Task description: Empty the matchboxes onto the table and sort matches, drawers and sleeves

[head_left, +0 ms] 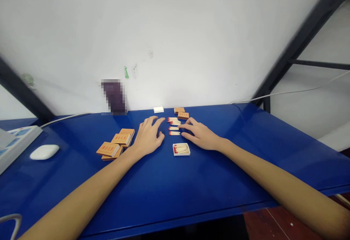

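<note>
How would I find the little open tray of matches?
Look at the blue table. Between the left hand and right hand, nearer the person than the loose matches, sits a white tray. It alone lies open, full of red-tipped matches; the orange boxes are closed.

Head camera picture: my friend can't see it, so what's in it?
A person's left hand and right hand lie open on a blue table, on either side of little rows of red-tipped matches. A white tray of matches sits between them, and orange matchboxes are piled by the left hand.
</note>
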A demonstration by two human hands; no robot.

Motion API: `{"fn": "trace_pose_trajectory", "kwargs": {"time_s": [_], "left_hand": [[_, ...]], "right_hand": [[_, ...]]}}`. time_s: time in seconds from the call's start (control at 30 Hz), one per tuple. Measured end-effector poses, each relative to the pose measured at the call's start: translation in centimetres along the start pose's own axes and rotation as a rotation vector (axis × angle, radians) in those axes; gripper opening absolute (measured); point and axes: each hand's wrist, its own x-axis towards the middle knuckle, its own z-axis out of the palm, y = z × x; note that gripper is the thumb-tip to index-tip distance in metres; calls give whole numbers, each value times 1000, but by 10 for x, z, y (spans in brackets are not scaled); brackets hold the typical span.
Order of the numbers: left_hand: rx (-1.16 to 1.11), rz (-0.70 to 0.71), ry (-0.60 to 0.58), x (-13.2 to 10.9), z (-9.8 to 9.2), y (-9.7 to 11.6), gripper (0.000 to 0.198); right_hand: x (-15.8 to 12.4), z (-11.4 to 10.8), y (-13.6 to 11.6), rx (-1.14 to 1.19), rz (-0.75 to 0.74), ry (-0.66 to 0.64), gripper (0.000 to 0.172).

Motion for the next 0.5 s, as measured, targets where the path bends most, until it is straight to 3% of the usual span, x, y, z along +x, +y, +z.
{"fn": "trace_pose_trajectory", "kwargs": {"time_s": [0.2, 0.5], "left_hand": [[-32, 86, -118, 1, 4, -7, 38], [-49, 215, -257, 5, -1, -8, 44]], "right_hand": [[0, 0, -1, -2, -7, -5, 42], [0, -1, -1, 27, -41, 16, 39]]}}
